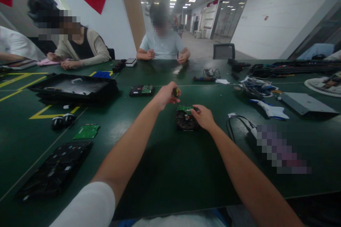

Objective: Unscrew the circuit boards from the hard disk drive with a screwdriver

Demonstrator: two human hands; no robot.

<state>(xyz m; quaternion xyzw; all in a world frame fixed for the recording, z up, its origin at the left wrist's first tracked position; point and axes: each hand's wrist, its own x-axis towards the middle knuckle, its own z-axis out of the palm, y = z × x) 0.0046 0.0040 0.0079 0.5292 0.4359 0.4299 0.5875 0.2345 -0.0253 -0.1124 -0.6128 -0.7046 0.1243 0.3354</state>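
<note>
Hard drive is lying flat near the middle of the dark green table, with a small green circuit board showing along its far edge. The person's right hand is resting on the drive's right side, at about 3 o'clock from it, with the fingers spread a little and pressing on its top right corner. The left hand is hovering just beyond the drive at about 11 o'clock, its fingers closed around a small dark tool with a yellow mark; what kind of tool it is cannot be told.

At about 10 o'clock from the drive, a second drive is lying with its green board facing up. Farther left, a black tray is sitting on a stack. A loose green board is lying at about 9 o'clock, with a black panel nearer the table's close edge. At 3 o'clock, a black cable is curling on the table, and beyond it at 2 o'clock a white and blue part and a grey box are lying. Two other people are sitting at the far side, their hands on the table.
</note>
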